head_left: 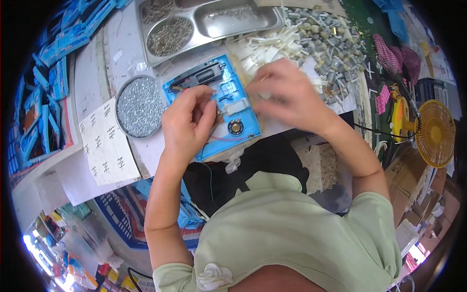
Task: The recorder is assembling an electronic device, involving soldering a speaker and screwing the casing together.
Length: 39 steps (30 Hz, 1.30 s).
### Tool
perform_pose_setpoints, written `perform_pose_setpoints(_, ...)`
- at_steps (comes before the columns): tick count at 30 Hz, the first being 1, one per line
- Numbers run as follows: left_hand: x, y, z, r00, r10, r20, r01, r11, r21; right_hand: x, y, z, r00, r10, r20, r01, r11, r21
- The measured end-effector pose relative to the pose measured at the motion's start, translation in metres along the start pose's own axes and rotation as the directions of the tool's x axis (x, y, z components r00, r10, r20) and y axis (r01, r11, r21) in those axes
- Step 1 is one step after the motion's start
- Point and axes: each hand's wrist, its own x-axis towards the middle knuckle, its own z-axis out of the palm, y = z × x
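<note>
A blue plastic casing (249, 132) lies in front of me with its inner side up. A round black speaker (236, 127), a pale grey block (235, 107), a dark part near the far end and thin wires sit inside it. My left hand (188, 119) is over the casing's left side, fingers curled with thumb and fingertips drawn together; what they pinch, if anything, is hidden. My right hand (287, 95) is just past the casing's right edge, beside the loose white parts. Its fingers are smeared by motion, so whether they hold anything does not show.
A round dish of small silvery screws (140, 106) stands left of the casing, by a handwritten paper sheet (109, 146). Beyond is a metal compartment tray (152, 59). Heaped white plastic parts (262, 47) and small grey motors (335, 61) lie right. Blue casings (61, 80) fill the far left; a yellow fan (434, 134) is right.
</note>
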Motion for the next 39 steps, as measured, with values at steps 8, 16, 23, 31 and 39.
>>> perform_pose_setpoints(8,-0.003,0.044,0.002,0.973,0.208,0.096,-0.204,0.978,-0.045,-0.029,0.075,-0.053,0.975,0.212,0.063,-0.158,0.866,-0.474)
perform_pose_setpoints(16,0.032,0.067,0.013,0.945,0.216,0.244,-0.214,0.976,-0.035,-0.021,0.080,-0.061,0.985,0.152,0.082,-0.085,0.838,-0.539)
perform_pose_setpoints(23,0.080,0.083,0.057,0.913,0.031,0.406,0.045,0.983,-0.177,-0.021,0.009,-0.072,0.983,0.182,-0.028,-0.184,0.971,-0.154)
perform_pose_setpoints(31,0.081,0.094,0.058,0.822,0.001,0.569,0.123,0.976,-0.179,-0.048,0.010,-0.056,0.929,0.274,-0.248,-0.217,0.947,0.235)
perform_pose_setpoints(39,0.112,0.106,0.065,0.661,0.112,0.742,-0.150,0.989,-0.016,-0.057,-0.001,-0.032,0.801,0.448,-0.397,-0.202,0.826,0.526)
